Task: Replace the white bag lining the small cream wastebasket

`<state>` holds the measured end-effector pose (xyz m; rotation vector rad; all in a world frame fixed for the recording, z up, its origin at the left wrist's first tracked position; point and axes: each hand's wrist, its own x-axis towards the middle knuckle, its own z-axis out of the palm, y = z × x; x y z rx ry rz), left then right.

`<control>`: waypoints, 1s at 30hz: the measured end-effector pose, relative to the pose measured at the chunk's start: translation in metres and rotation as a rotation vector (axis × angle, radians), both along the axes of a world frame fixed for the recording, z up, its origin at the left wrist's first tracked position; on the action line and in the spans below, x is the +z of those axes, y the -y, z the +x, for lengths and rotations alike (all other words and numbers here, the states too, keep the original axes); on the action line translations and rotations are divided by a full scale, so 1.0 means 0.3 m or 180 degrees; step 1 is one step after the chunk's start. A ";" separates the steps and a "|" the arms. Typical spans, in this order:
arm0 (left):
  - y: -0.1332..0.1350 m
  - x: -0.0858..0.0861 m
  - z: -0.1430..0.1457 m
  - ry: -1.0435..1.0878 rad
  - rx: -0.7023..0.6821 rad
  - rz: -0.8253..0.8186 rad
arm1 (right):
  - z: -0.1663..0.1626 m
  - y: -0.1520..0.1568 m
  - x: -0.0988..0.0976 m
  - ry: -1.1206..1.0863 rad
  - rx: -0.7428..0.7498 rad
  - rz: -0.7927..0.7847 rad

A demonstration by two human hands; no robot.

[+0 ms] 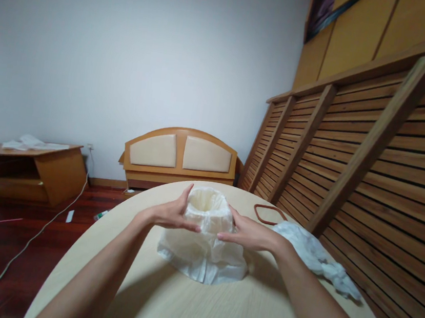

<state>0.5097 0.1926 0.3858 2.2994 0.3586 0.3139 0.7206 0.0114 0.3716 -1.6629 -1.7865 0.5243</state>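
A white, thin plastic bag [206, 253] stands on the round table, draped over what looks like a small open-topped container hidden beneath it. The bag's edge flares out onto the tabletop around the base, and its open mouth faces up. My left hand [175, 212] clasps the upper left side, thumb across the front and fingers toward the back. On the opposite side my right hand [244, 230] clasps it the same way, its thumb also pointing inward at the front. A gap of bag shows between the two thumb tips.
On the pale table [193, 311], a brown rounded-rectangle ring [270, 208] lies at the back right, beside a crumpled heap of white plastic bags [313, 251]. A slatted wooden frame [348, 186] leans along the right. A low cabinet [53, 173] and a cable [37, 241] are at left.
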 end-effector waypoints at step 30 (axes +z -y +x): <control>0.108 0.066 0.009 0.0084 -0.0347 -0.0550 | 0.047 -0.024 0.048 -0.0057 -0.1559 0.0677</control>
